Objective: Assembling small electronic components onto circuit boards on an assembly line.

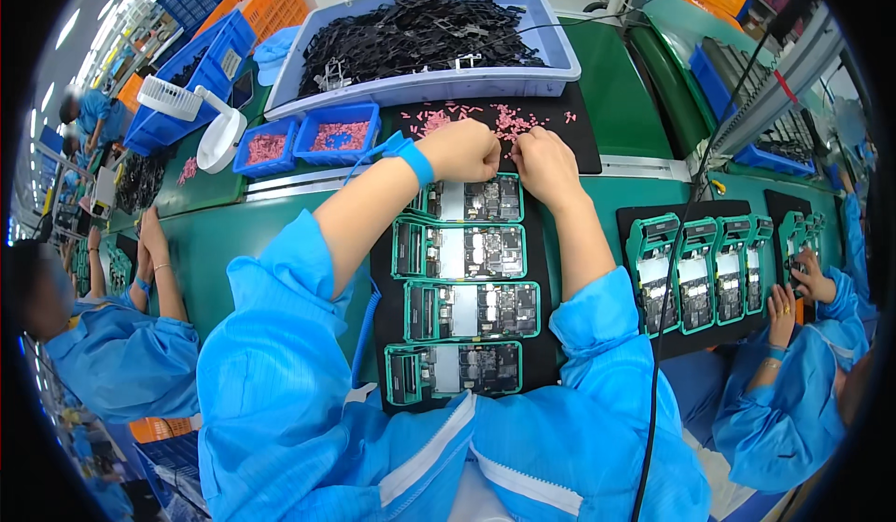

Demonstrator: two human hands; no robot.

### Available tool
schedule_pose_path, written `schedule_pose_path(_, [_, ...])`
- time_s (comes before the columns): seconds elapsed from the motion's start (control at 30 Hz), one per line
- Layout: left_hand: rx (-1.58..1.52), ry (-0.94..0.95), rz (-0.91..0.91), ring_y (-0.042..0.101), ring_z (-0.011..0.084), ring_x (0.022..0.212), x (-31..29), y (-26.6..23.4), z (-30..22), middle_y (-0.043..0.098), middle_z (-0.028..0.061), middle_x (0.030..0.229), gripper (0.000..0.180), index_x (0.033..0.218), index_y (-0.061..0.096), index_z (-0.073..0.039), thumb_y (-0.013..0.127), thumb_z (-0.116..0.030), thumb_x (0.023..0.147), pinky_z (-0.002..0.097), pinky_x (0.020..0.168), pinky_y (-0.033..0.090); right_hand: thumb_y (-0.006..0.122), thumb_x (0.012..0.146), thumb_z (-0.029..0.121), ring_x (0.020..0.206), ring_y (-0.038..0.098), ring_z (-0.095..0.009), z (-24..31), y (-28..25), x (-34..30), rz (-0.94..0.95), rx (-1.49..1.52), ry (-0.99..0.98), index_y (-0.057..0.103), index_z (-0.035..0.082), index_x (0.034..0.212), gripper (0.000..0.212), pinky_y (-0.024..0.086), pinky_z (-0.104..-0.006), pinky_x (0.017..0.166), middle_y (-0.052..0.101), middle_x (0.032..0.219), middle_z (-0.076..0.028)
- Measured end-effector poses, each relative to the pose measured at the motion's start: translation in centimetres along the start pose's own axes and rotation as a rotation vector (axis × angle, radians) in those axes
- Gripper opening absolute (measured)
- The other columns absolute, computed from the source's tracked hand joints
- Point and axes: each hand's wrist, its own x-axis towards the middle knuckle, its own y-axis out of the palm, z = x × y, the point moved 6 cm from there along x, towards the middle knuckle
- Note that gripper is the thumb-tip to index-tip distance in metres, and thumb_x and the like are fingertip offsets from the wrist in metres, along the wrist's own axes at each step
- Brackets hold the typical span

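Note:
Both my hands are at the far end of a column of opened phones in green holders (472, 250), with circuit boards and batteries showing. My left hand (464, 152), with a blue wrist strap (413, 161), is closed above the farthest phone (476, 202), fingertips bent in. Just right of it, my right hand (549, 162) is pinched over that phone's upper right corner. Anything between the fingertips of either hand is too small to make out. Small pink pieces (509, 123) lie scattered on a black mat (583, 144) just beyond my hands.
A large bin (429, 87) of black parts stands at the back. Two blue trays (338, 137) of pink pieces and a white fan (222, 139) are at left. A black cable (668, 291) hangs at right. People work either side, one handling phones (695, 275) at right.

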Motion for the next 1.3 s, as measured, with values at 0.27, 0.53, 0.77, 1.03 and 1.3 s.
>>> schedule_pose_path(0.27, [0.283, 0.148, -0.131, 0.062, 0.0278, 0.076, -0.8, 1.3, -1.6, 0.064, 0.008, 0.072, 0.007, 0.07, 0.068, -0.009, 0.065, -0.016, 0.07, 0.0397, 0.07, 0.049, 0.061, 0.077, 0.009, 0.084, 0.061, -0.032, -0.2, 0.2, -0.2, -0.04, 0.061, 0.016, 0.063, 0.004, 0.077, 0.005, 0.05, -0.0432, 0.074, 0.062, 0.085, -0.015])
schedule_pose_path(0.53, [0.449, 0.135, -0.231, 0.06, 0.0237, 0.082, -1.5, 1.7, -2.5, 0.064, 0.0051, 0.075, 0.007, 0.068, 0.068, -0.012, 0.064, -0.017, 0.071, 0.0372, 0.075, 0.045, 0.061, 0.076, 0.008, 0.086, 0.061, -0.033, -0.2, 0.2, -0.3, -0.01, 0.046, 0.036, 0.063, 0.003, 0.076, 0.005, 0.05, -0.043, 0.075, 0.063, 0.086, -0.017])
schedule_pose_path(0.77, [0.645, 0.184, -0.164, 0.062, 0.0224, 0.081, -0.9, 1.9, -4.0, 0.066, 0.0052, 0.074, 0.007, 0.064, 0.067, -0.01, 0.063, -0.013, 0.068, 0.0347, 0.072, 0.046, 0.059, 0.077, 0.011, 0.085, 0.062, -0.035, -0.1, -2.0, -0.9, -0.038, 0.086, 0.087, 0.065, 0.004, 0.078, 0.009, 0.05, -0.0448, 0.076, 0.063, 0.086, -0.017])
schedule_pose_path(1.03, [0.722, 0.271, -0.216, 0.059, 0.0178, 0.085, -3.1, 2.2, -4.3, 0.062, -0.0006, 0.074, 0.006, 0.063, 0.066, -0.014, 0.064, -0.016, 0.068, 0.0312, 0.075, 0.044, 0.063, 0.073, 0.009, 0.079, 0.06, -0.031, 3.2, -4.3, -5.3, 0.086, 0.319, -0.019, 0.063, 0.005, 0.072, 0.005, 0.049, -0.0414, 0.069, 0.06, 0.078, -0.012])
schedule_pose_path(1.3, [0.54, 0.175, -0.316, 0.055, 0.0212, 0.088, -4.4, 2.3, -3.3, 0.059, 0.0025, 0.081, 0.009, 0.075, 0.071, -0.013, 0.066, -0.014, 0.067, 0.0331, 0.079, 0.043, 0.064, 0.072, 0.005, 0.077, 0.058, -0.028, 6.4, -3.7, -7.5, 0.069, 0.316, -0.249, 0.06, 0.004, 0.072, 0.004, 0.048, -0.0385, 0.066, 0.057, 0.075, -0.009])
